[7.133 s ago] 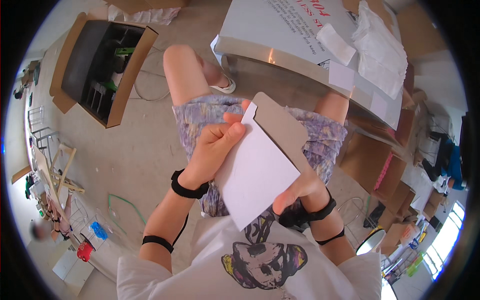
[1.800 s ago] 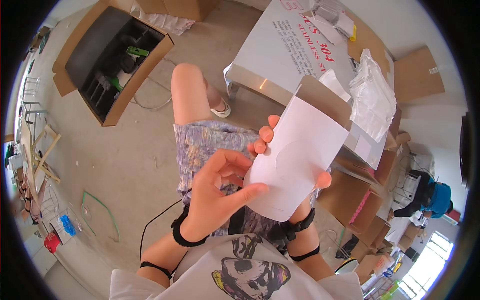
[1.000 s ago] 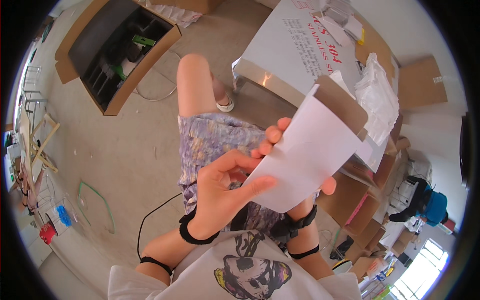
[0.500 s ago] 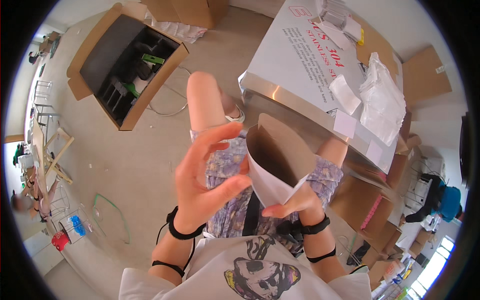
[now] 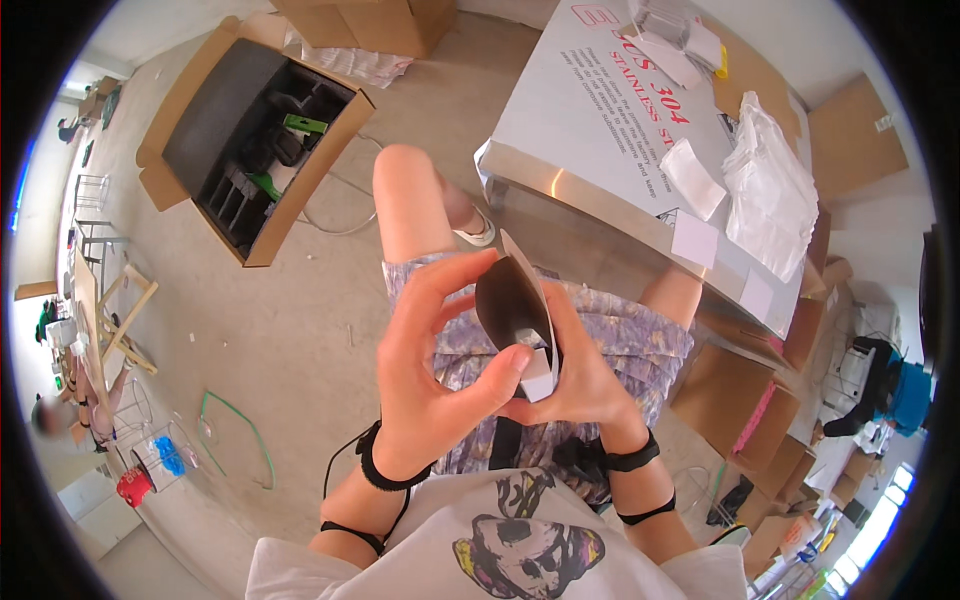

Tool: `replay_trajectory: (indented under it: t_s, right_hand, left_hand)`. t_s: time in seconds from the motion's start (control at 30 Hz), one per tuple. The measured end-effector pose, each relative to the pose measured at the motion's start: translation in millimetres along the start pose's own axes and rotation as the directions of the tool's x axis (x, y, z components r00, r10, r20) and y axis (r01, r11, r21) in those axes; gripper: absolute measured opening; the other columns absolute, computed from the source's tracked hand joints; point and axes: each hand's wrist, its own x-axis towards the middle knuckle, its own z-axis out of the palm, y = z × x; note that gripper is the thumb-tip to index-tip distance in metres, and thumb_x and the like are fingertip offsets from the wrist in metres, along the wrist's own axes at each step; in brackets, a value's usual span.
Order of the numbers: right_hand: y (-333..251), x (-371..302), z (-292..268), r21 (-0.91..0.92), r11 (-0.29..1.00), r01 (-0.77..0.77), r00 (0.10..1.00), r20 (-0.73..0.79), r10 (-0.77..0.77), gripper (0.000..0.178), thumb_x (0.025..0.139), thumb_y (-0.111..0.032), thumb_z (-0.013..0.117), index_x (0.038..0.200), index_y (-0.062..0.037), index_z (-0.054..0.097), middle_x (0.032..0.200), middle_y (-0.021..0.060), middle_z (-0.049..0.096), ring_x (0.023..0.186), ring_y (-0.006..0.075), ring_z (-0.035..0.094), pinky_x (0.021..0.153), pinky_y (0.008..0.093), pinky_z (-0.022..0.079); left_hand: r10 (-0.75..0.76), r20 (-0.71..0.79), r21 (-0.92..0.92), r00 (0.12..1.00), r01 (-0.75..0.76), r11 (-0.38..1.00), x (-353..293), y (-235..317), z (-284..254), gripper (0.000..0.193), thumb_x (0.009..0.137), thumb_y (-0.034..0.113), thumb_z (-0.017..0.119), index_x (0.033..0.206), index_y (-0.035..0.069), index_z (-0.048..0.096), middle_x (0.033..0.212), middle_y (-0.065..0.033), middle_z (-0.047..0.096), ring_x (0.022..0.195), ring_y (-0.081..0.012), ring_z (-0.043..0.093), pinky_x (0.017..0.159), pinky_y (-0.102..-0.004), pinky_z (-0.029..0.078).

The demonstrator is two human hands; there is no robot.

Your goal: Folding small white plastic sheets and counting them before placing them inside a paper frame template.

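Note:
Both of my hands hold a small white cardboard box (image 5: 539, 378) above my lap, its open end turned up toward me. The brown inside of the box shows, with a small pale flap or item near its lower edge that I cannot make out clearly. My left hand (image 5: 425, 365) is closed round the left side, thumb pressed on the near white edge and fingertips at the far edge. Wrapped along the right side of the box is my right hand (image 5: 590, 375), its fingertips partly hidden.
Ahead right stands a steel table (image 5: 560, 130) under printed protective film, with a clear plastic bag (image 5: 765, 195) and white card pieces on it. A large open carton (image 5: 300, 205) with black foam lies on the floor ahead left. More cartons (image 5: 725, 395) stand at right.
The box has turned and its mouth has narrowed. My left hand has come onto its edge, and my right hand has shifted up along its right side.

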Motion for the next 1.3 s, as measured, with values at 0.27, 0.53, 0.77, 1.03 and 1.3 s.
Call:
replay_trajectory:
  t_s: [0.27, 0.53, 0.77, 1.03, 1.3]
  right_hand:
    - [6, -7, -3, -0.134, 0.988, -0.078, 0.992, -0.109, 0.063, 0.097, 0.053, -0.014, 0.087, 0.135, -0.0065, 0.035, 0.124, 0.0099, 0.048, 0.116, 0.0212, 0.048, 0.097, 0.0352, 0.04]
    - [-6, -13, -13, -0.124, 0.992, -0.008, 0.997, 0.078, 0.018, 0.095, 0.057, -0.018, 0.087, 0.135, -0.0033, 0.034, 0.12, 0.0133, 0.052, 0.112, 0.0266, 0.052, 0.099, 0.0375, 0.039]
    - [16, -17, 2, 0.682, 0.587, -0.436, 0.855, 0.517, 0.034, 0.099, 0.056, -0.034, 0.087, 0.134, 0.0022, 0.037, 0.119, 0.0129, 0.053, 0.11, 0.0224, 0.052, 0.097, 0.0356, 0.04]
    - [2, -21, 20, 0.858, 0.309, -0.411, 0.905, 0.425, 0.024, 0.104, 0.049, -0.05, 0.085, 0.127, 0.0069, 0.046, 0.096, 0.0134, 0.061, 0.093, 0.0237, 0.057, 0.077, 0.0343, 0.046]
    - [23, -22, 19, 0.764, 0.351, -0.541, 0.81, 0.586, -0.026, 0.095, 0.054, -0.037, 0.086, 0.129, 0.0008, 0.042, 0.112, 0.0107, 0.054, 0.106, 0.021, 0.055, 0.092, 0.0338, 0.044]
  left_hand:
    - [-0.055, 0.049, 0.122, 0.997, 0.049, 0.991, 5, -5, -2, 0.043, 0.072, 0.005, 0.07, 0.113, -0.001, 0.061, 0.124, -0.0116, 0.057, 0.113, -0.0226, 0.056, 0.093, -0.0364, 0.047]
    - [-0.102, 0.088, -0.052, 0.991, 0.107, 0.993, 13, -8, -13, 0.059, 0.071, 0.008, 0.075, 0.124, 0.002, 0.05, 0.129, -0.012, 0.054, 0.123, -0.0235, 0.05, 0.106, -0.0387, 0.033]
    - [-0.171, 0.376, -0.445, 0.911, 0.339, 0.828, 36, -9, -20, 0.05, 0.09, 0.028, 0.059, 0.122, -0.011, 0.054, 0.124, -0.0233, 0.058, 0.117, -0.0319, 0.055, 0.101, -0.0401, 0.04]
    - [-0.121, 0.427, -0.331, 0.896, 0.279, 0.902, 28, 0, -10, 0.029, 0.09, 0.014, 0.057, 0.107, -0.008, 0.064, 0.109, -0.0232, 0.064, 0.101, -0.0279, 0.063, 0.088, -0.0357, 0.051]
    - [-0.06, 0.326, -0.328, 0.943, 0.172, 0.929, 27, 1, -6, 0.02, 0.082, 0.016, 0.066, 0.084, -0.003, 0.06, 0.09, -0.0264, 0.067, 0.088, -0.0318, 0.069, 0.077, -0.0401, 0.056]
